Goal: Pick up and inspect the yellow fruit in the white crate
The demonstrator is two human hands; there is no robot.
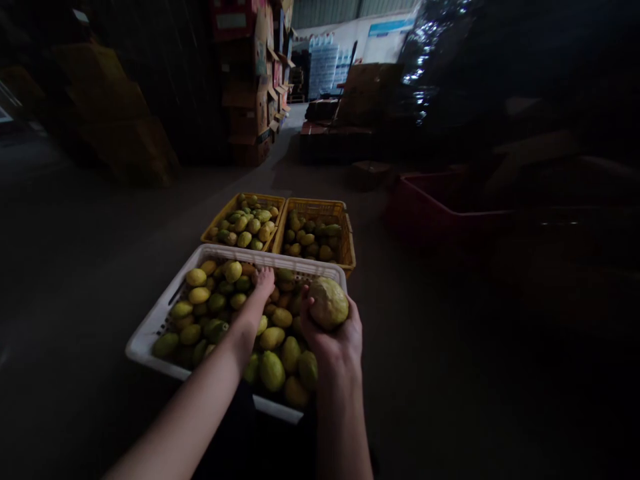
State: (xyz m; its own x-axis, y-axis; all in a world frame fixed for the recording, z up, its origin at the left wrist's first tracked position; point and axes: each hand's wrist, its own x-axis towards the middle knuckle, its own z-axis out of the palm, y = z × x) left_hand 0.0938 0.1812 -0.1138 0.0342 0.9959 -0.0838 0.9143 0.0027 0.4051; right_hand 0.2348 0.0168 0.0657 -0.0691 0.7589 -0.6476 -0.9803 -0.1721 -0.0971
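Note:
A white plastic crate (156, 325) full of green and yellow oval fruits lies in front of me. My right hand (334, 337) is raised over the crate's right side with its fingers wrapped round a large, bumpy yellow-green fruit (328, 304). My left hand (265, 280) reaches to the far middle of the crate and touches the fruits near the back rim. Its fingers are bent, and what they hold, if anything, is too small and dark to make out.
Behind the white crate stand two yellow crates, left (211, 230) and right (350, 241), holding similar fruits. A red crate (455, 213) is at the right. Stacked cardboard boxes (250, 120) rise farther back. The surroundings are dim.

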